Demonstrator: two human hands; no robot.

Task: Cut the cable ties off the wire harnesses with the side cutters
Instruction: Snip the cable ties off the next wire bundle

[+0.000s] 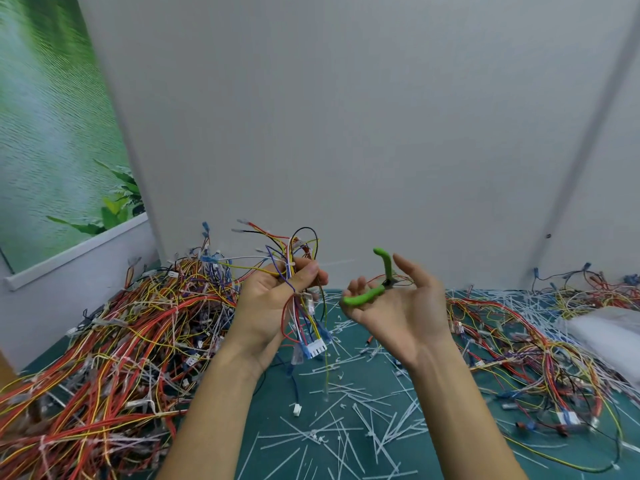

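Left hand (270, 303) grips a multicoloured wire harness (306, 327) beside its white cable tie (290, 265); right hand (401, 310), fingers perhaps half-curled, cradles green-handled side cutters (367, 296).

One wide-angle view, worn on the person's head, looks forward and down, close over the left hand (273, 301) and right hand (403, 308), onto the dark green matted tabletop (277, 398), facing a plain grey wall (346, 116).

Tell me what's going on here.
A person is cutting ties off harnesses. The left hand grips a harness, its white tie tail sticking out toward the cutters, which the right hand holds with handles spread, not yet on the tie. Harness heaps lie on both sides, and cut ties litter the green mat.
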